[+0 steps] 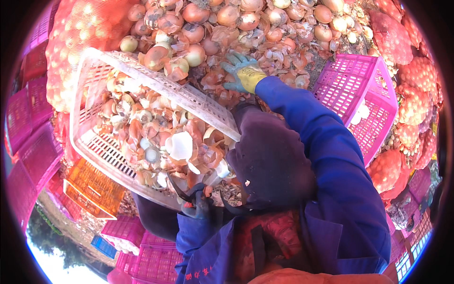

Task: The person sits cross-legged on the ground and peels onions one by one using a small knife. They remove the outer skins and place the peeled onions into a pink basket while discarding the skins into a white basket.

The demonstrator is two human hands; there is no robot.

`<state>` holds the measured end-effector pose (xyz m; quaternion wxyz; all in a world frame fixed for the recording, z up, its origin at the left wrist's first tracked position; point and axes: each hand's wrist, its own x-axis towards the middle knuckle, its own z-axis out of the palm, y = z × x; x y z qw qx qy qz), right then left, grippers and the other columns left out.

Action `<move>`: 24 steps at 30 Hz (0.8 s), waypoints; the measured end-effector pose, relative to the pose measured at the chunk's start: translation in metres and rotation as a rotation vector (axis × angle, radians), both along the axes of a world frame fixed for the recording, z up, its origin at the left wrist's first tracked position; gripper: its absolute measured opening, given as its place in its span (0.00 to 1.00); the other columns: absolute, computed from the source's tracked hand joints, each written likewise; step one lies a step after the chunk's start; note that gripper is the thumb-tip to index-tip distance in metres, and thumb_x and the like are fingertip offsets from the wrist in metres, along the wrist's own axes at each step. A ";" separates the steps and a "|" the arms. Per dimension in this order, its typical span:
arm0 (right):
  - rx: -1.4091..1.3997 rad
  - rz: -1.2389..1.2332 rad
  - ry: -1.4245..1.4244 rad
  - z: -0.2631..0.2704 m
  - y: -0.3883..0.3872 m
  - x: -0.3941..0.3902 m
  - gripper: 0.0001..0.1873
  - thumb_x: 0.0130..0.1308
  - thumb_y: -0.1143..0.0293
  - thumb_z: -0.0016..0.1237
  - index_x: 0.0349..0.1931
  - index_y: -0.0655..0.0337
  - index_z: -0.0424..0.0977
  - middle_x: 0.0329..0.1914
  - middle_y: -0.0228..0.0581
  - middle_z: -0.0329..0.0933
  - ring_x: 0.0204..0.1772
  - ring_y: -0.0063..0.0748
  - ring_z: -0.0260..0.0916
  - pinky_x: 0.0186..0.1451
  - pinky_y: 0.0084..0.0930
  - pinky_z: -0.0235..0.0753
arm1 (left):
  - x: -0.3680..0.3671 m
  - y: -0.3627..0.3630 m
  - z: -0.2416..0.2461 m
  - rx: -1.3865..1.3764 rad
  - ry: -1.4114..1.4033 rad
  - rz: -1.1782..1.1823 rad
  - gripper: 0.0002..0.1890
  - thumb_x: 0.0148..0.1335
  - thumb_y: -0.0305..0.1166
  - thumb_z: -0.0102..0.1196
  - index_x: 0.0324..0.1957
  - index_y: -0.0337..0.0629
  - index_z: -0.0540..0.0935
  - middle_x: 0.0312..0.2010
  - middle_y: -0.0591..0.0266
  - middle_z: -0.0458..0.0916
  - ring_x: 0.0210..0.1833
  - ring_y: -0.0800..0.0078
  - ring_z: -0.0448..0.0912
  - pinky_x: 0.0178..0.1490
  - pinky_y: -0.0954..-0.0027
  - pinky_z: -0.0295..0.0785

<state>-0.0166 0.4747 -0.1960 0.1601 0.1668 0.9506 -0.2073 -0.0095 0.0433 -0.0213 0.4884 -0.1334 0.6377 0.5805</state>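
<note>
My right hand [244, 72], in a teal and yellow glove, is spread palm down over loose onion skins [283, 58] below a heap of onions [195, 14]. Nothing shows in its fingers. My left hand [200, 204], in a dark glove, is low beside the near edge of a white plastic crate [177, 90], closed on a dark-bladed hand tool [179, 188] with orange-red parts; its exact kind is unclear. The crate lies at a slant and holds onion skins [134, 131], some onion pieces and white scraps. My dark-clad knee [273, 159] stands right of the crate.
A pink crate [340, 85] with some white onions inside is tipped at the right. Red mesh sacks of onions stand at the upper left [92, 28] and right [386, 170]. An orange crate [94, 184], a blue crate [103, 246] and stacked pink crates [156, 255] are at the lower left.
</note>
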 end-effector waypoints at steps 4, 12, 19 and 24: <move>0.064 0.289 -0.090 -0.033 0.001 -0.026 0.39 0.68 0.38 0.50 0.74 0.50 0.68 0.84 0.43 0.56 0.85 0.56 0.48 0.84 0.63 0.43 | 0.000 0.009 -0.006 0.135 0.174 -0.041 0.10 0.73 0.22 0.45 0.48 0.26 0.78 0.37 0.56 0.80 0.38 0.72 0.75 0.45 0.69 0.72; 0.184 -0.204 -0.369 -0.031 0.076 0.084 0.34 0.71 0.41 0.47 0.72 0.47 0.69 0.81 0.41 0.62 0.83 0.50 0.53 0.79 0.72 0.50 | 0.007 -0.022 -0.026 -0.001 0.259 -0.131 0.08 0.72 0.21 0.46 0.46 0.28 0.77 0.37 0.57 0.80 0.38 0.71 0.76 0.44 0.67 0.73; -0.459 -0.138 -0.622 0.053 0.074 0.130 0.30 0.68 0.42 0.52 0.58 0.56 0.81 0.56 0.54 0.83 0.60 0.52 0.79 0.66 0.43 0.75 | -0.020 -0.001 -0.015 0.003 0.722 -0.813 0.05 0.67 0.24 0.56 0.37 0.36 0.72 0.33 0.57 0.76 0.35 0.62 0.78 0.40 0.64 0.74; -0.011 -0.448 -0.075 0.000 0.128 0.106 0.28 0.69 0.42 0.51 0.56 0.55 0.82 0.56 0.48 0.84 0.59 0.51 0.81 0.63 0.43 0.78 | -0.016 -0.004 -0.014 0.000 0.480 -0.560 0.06 0.67 0.26 0.56 0.37 0.36 0.73 0.33 0.58 0.75 0.36 0.63 0.77 0.40 0.64 0.72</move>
